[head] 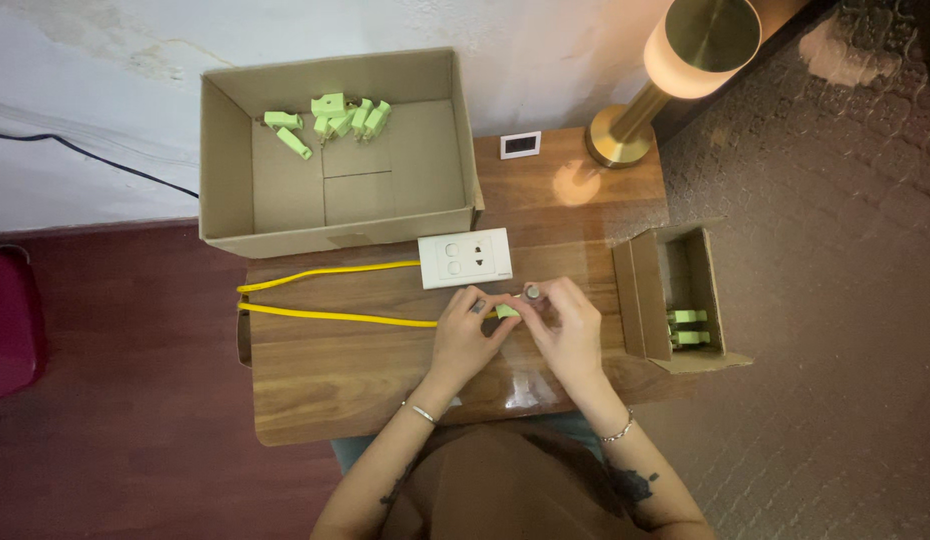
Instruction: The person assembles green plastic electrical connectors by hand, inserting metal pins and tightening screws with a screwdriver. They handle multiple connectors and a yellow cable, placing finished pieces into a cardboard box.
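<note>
Both hands meet at frame centre: left hand (465, 325) pinches green plug (506, 311) on yellow cable (325, 316) trailing left; right hand (563, 320) grasps small grey part (532, 292).

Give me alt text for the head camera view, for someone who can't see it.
Seen from above, a person's left hand and right hand pinch a small green plug on a yellow cable over a wooden table. A white socket, a large cardboard box of green plugs and a lit lamp sit beyond.

large open brown carton (235, 170), table's far-left | small open brown carton (640, 290), right edge | small white-framed screen (521, 145), far side
</note>
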